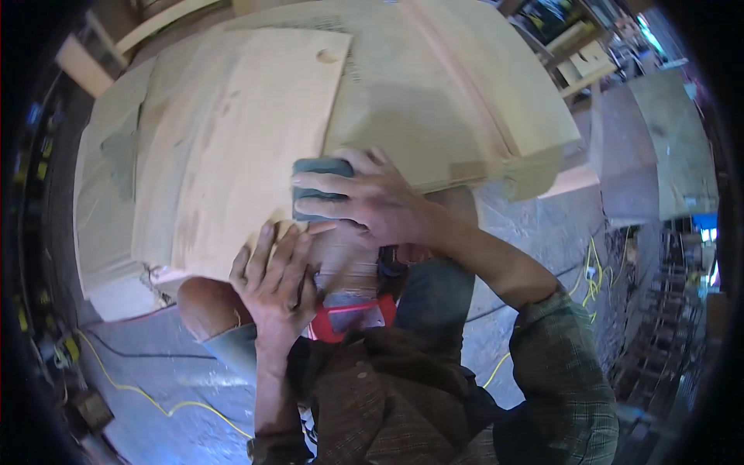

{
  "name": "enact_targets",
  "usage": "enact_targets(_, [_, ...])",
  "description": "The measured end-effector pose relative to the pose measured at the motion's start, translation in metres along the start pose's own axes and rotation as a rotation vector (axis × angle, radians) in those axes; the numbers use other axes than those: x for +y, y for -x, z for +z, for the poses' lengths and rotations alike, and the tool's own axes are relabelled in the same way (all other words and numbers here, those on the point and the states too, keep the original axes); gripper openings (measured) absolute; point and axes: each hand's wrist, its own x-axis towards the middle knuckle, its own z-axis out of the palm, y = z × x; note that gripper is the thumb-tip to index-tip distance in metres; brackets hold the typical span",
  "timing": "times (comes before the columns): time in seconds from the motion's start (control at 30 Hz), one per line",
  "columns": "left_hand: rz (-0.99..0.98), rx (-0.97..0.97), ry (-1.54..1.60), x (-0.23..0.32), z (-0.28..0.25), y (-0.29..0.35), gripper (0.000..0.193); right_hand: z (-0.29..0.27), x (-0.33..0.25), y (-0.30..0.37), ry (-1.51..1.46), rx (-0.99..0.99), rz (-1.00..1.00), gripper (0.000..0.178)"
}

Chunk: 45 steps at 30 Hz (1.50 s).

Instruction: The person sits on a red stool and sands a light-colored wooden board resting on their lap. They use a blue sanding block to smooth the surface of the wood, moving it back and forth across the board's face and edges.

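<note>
My right hand [376, 198] grips a dark green block [319, 166], which looks like a sanding block, with the fingers stretched across its top. The block rests at the right edge of a pale wooden board [256, 116], close to its near end. That board lies flat and has a round dark mark near its far right corner. My left hand [273, 271] lies with its fingers spread over the near edge of the board and holds nothing. What the block's underside looks like is hidden.
Beneath the board lies a broad sheet of cardboard [418, 132] with a strip of tape along it. Something red [318, 325] shows between my knees. Yellow cords [139, 391] run over the grey floor on both sides. Wooden pieces [83, 66] stand at the far left.
</note>
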Motion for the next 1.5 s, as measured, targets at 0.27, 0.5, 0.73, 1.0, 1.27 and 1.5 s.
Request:
enact_targets(0.27, [0.007, -0.014, -0.002, 0.008, 0.007, -0.006, 0.049, 0.014, 0.076, -0.012, 0.295, 0.071, 0.235, 0.050])
enact_targets(0.5, [0.032, -0.007, 0.010, -0.001, 0.000, -0.002, 0.050, 0.040, 0.071, -0.001, 0.294, -0.121, 0.291, 0.051])
enact_targets(0.73, [-0.019, 0.000, 0.060, -0.001, -0.001, -0.003, 0.057, 0.005, 0.027, -0.005, 0.058, 0.048, 0.141, 0.047])
enact_targets(1.0, [0.009, 0.029, 0.085, -0.001, 0.008, -0.003, 0.059, 0.005, 0.111, -0.014, 0.245, 0.049, 0.403, 0.048])
enact_targets(1.27, [-0.020, 0.022, 0.060, -0.005, 0.001, 0.004, 0.058, -0.002, 0.024, -0.004, 0.202, -0.013, 0.069, 0.043])
enact_targets(1.5, [-0.006, 0.020, 0.056, -0.005, 0.006, 0.003, 0.059, -0.001, 0.014, -0.005, 0.170, -0.021, 0.007, 0.042])
